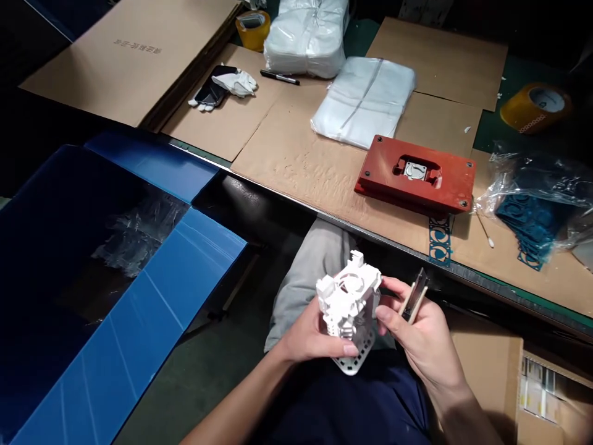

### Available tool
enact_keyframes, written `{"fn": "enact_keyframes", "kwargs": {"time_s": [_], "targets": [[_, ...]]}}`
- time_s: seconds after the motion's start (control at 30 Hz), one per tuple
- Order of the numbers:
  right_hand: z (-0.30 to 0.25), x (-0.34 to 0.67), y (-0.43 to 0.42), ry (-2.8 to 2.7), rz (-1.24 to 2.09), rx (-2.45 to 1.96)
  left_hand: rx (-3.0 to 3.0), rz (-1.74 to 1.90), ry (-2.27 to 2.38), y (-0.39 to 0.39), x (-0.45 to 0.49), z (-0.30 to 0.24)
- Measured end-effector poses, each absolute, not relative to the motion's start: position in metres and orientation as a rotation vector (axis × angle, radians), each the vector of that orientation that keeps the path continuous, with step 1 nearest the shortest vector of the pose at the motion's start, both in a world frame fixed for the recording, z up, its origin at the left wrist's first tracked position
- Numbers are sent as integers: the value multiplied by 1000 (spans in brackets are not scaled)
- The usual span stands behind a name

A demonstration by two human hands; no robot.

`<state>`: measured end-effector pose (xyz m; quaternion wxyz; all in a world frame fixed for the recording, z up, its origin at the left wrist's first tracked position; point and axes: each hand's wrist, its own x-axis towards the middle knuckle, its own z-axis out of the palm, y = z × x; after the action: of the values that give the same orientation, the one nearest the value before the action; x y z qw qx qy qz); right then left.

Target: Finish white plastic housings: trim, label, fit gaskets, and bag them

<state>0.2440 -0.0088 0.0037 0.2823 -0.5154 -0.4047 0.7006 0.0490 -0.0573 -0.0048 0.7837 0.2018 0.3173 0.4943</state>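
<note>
In the head view, my left hand [312,337] grips a white moulded plastic housing [347,296] from its left and lower side. The housing is tilted above my lap, with a round opening on top and a perforated plate at the bottom. My right hand [424,327] is closed around a slim beige-and-black tool [414,296] that looks like a utility knife, its dark end pointing up. The fingertips of that hand are at the housing's right side; whether they press on it I cannot tell.
A red fixture [417,176] holding a small metal part lies on the cardboard-covered bench. Blue perforated sheets [532,222] sit in clear plastic at right. White wrapped bundles [365,99], a tape roll [537,108] and gloves [236,81] lie behind. A blue bin [152,309] stands at left.
</note>
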Motion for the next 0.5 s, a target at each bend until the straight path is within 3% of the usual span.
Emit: {"fn": "enact_keyframes", "kwargs": {"time_s": [0.5], "targets": [[-2,247,-8,-1113,1900,-1093,905,1141,827,-58,46,-18]]}}
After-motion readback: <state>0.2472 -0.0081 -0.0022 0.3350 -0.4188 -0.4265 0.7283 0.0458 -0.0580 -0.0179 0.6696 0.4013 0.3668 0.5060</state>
